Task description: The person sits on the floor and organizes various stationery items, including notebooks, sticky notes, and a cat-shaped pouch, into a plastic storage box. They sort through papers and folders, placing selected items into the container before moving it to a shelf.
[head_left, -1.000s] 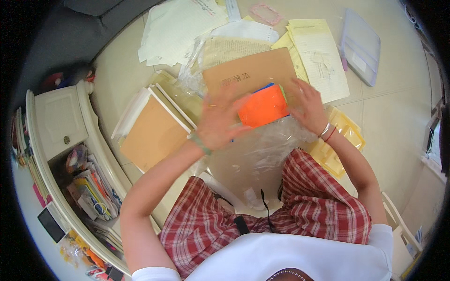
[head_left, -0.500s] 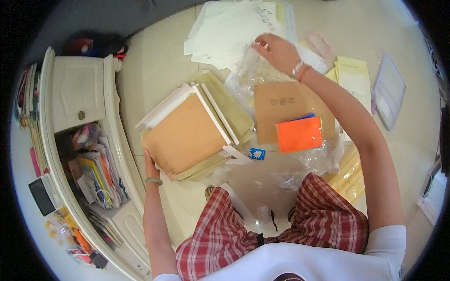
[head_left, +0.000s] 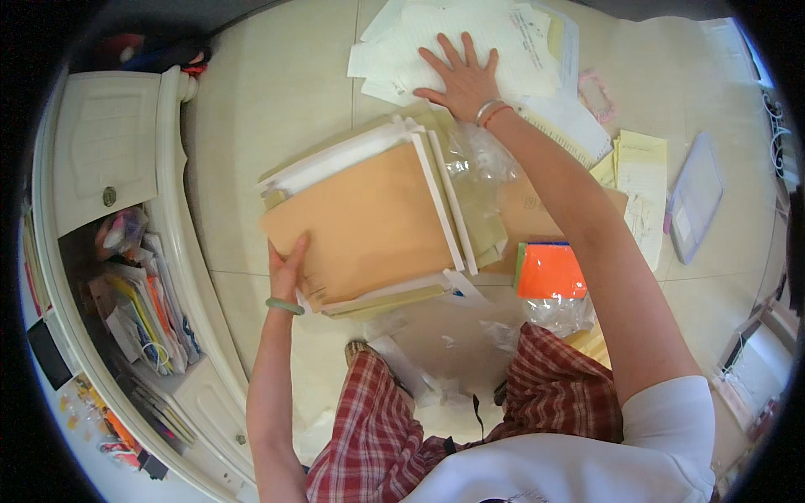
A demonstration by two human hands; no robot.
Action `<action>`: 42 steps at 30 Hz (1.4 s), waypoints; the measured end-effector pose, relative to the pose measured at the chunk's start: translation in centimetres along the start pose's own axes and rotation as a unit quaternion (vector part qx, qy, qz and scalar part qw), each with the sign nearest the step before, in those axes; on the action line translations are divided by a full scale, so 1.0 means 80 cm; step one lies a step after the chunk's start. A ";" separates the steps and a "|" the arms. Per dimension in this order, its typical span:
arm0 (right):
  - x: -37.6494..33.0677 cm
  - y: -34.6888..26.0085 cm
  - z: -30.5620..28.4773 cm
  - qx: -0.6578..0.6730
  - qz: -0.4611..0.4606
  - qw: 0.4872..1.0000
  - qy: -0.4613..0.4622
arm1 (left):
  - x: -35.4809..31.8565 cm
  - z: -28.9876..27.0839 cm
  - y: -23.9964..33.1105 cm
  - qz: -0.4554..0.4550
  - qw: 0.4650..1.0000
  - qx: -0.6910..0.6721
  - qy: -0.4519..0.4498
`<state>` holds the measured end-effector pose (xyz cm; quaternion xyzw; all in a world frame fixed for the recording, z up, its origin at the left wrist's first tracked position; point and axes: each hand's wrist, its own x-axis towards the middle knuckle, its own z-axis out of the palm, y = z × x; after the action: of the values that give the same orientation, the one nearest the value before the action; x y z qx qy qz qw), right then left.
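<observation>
My left hand (head_left: 288,267) grips the left edge of a thick stack of paper pads (head_left: 369,226), thumb on top and fingers underneath. The topmost pad has a plain tan cover; cream and white sheets jut out around it. My right hand (head_left: 464,80) lies with fingers spread on a fanned pile of white papers (head_left: 394,50) at the far side. Crumpled clear plastic wrap (head_left: 486,159) sits just nearer than that hand. Partly behind my right forearm is a brown-covered book (head_left: 537,214), and an orange packet (head_left: 549,270) lies near it.
A cream cabinet (head_left: 109,142) stands at the left, its open shelf filled with papers and folders (head_left: 151,302). At the right are yellowish sheets (head_left: 644,180), a clear flat case (head_left: 698,201) and a pink frame-like piece (head_left: 597,96). Pale floor tiles (head_left: 277,92) lie underneath.
My right hand has gone from a bent pose above the plastic wrap to flat on the white papers. The pad stack has shifted right over the brown book, and my left thumb now rests on its cover.
</observation>
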<state>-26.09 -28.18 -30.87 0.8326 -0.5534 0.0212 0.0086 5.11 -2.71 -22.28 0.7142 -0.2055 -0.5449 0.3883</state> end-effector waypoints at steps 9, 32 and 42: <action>-0.099 0.131 -0.009 -0.031 0.034 0.999 0.027 | 0.002 0.109 -0.031 0.049 0.993 0.107 -0.029; -0.359 0.260 -0.207 0.198 0.123 0.965 0.117 | -0.025 0.253 0.001 0.197 0.927 0.299 -0.111; -0.575 -0.080 -0.091 0.294 -0.260 0.886 -0.247 | -0.155 0.038 -0.182 -0.184 0.948 0.261 0.015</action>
<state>-38.13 16.94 -25.61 0.8894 -0.2695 -0.0259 -0.3682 -3.62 14.08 -26.29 0.8240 -0.1997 -0.5236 0.0842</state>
